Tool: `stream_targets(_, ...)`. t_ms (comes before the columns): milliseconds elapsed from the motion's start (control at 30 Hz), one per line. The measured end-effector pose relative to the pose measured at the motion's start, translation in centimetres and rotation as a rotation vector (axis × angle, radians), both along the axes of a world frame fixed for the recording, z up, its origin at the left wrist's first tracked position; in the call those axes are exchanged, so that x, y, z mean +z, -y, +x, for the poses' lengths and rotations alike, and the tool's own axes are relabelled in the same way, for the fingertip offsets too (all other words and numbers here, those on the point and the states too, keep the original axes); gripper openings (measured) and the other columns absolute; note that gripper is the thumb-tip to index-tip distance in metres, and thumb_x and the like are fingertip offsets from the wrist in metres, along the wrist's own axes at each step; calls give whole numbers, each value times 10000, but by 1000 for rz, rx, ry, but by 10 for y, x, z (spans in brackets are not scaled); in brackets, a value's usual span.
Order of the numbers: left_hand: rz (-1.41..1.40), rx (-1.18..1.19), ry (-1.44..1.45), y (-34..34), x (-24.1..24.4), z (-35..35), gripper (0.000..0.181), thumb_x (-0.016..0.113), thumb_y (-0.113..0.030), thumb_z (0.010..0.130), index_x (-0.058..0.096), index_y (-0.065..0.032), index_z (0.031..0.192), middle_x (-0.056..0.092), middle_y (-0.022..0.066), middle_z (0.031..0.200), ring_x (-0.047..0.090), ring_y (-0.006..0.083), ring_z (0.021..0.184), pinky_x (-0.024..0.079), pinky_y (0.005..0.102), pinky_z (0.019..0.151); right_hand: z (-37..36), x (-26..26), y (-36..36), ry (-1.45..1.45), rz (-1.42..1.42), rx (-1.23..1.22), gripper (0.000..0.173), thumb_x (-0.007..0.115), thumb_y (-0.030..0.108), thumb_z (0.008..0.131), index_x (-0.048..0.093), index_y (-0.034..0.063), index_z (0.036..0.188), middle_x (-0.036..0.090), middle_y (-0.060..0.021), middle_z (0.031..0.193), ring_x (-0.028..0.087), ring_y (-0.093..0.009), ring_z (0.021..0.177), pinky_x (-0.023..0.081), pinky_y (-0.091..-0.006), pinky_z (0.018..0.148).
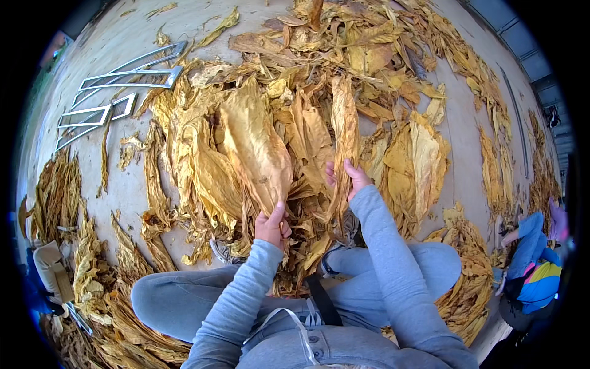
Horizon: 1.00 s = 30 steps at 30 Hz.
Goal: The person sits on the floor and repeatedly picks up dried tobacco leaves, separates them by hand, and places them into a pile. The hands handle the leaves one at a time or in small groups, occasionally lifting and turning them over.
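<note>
My left hand point(273, 225) pinches the stem end of a broad, pale tan dried leaf point(256, 143), which looks like cured tobacco and spreads away from me. In my right hand point(350, 177) is a narrow, crumpled golden leaf point(345, 115), its tip pointing away from me. Between the two hands lie more tan leaves point(309, 131). Darker, curled scraps point(306, 207) fill the gap between my legs. Yellow leaves point(209, 177) lie stacked left of my left hand, and another group of leaves point(415, 161) lies beyond my right forearm.
Metal frames point(124, 78) lie on the concrete floor point(133, 180) at the far left. A loose leaf heap point(332, 46) spreads ahead. Bundled leaves point(465, 272) lie beside my right knee, and more point(133, 323) at lower left. Another person point(530, 258) sits at the right edge.
</note>
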<state>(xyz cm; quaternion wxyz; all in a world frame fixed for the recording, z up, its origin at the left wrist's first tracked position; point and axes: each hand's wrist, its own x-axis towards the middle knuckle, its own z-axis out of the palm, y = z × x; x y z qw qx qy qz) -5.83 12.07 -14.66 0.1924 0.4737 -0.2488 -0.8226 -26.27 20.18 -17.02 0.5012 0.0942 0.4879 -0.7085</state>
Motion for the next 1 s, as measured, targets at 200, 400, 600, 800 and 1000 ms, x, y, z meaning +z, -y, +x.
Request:
stream_targets(200,-255,-100,-75,-28,2,-3,314,620,-169,751,471,-16,981,543,71,860,528,140,651,468,272,597,61,38,37,-138,-48,71,560,531,187,804,242,19,1252,530,-139,972,533,-214,867,478,-321,745)
stream_targets(400,222,-304,-250,-42,-7,15,246,487,-236,847,529,5,821,569,88,700,567,187,606,491,325,598,81,-29,36,-298,-1,276,286,507,170,821,464,-11,1038,539,-82,925,488,-146,815,397,-293,739)
stream_targets(600,302,-164,-177,-39,13,28,231,423,-274,876,496,-74,966,432,0,545,350,98,380,350,253,362,82,-22,45,-365,286,350,355,532,282,810,485,-9,1007,547,-128,966,503,-231,896,395,-338,804)
stream_targets(800,-117,39,-21,-7,65,44,238,385,-217,893,460,-56,1051,366,-13,551,250,58,354,217,208,324,43,-68,12,-1545,1078,451,357,558,310,777,490,8,954,550,-147,916,512,-279,880,406,-373,790)
stream_targets(1000,-86,156,-31,14,79,58,384,359,-397,880,471,-62,1033,372,-9,561,240,69,360,211,207,345,-26,-106,-17,-980,725,353,159,521,157,789,464,20,845,570,-130,785,551,-227,695,435,-350,669)
